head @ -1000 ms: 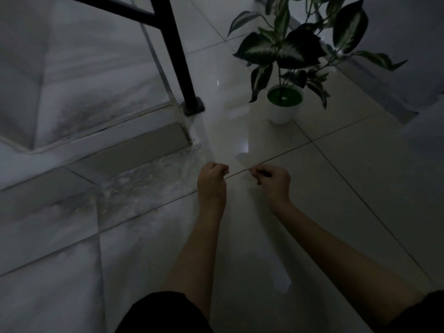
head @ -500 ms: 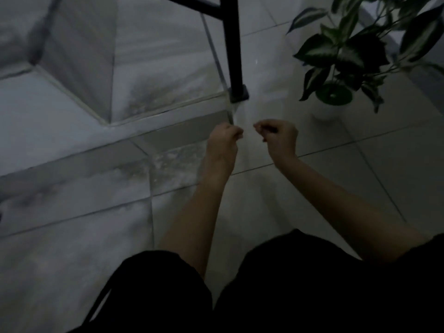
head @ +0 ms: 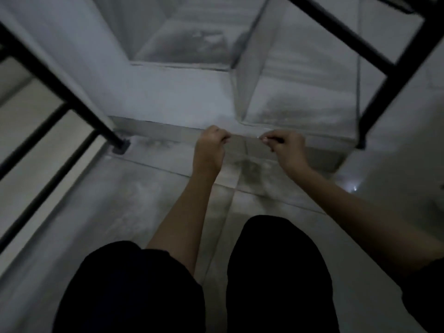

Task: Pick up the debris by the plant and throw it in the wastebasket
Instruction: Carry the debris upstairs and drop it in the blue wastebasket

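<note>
My left hand (head: pixel 209 150) and my right hand (head: pixel 287 151) are held out side by side over the floor, both with fingers pinched shut. A thin pale strand of debris (head: pixel 245 136) stretches between the two pinches, faint in the dim, blurred picture. Something small and dark shows at my right fingertips; I cannot tell what it is. Neither the plant nor a wastebasket is in view.
A marble step (head: pixel 168 102) and a stair block (head: pixel 300 92) rise just beyond my hands. A black railing post meets the floor at the left (head: pixel 119 143), and another black railing (head: pixel 384 75) runs down the right. My dark-clothed knees (head: pixel 276 272) fill the bottom.
The view has swung left, so the potted plant has left the frame on the right. Both hands stayed pinched on the strand and moved apart a little.
</note>
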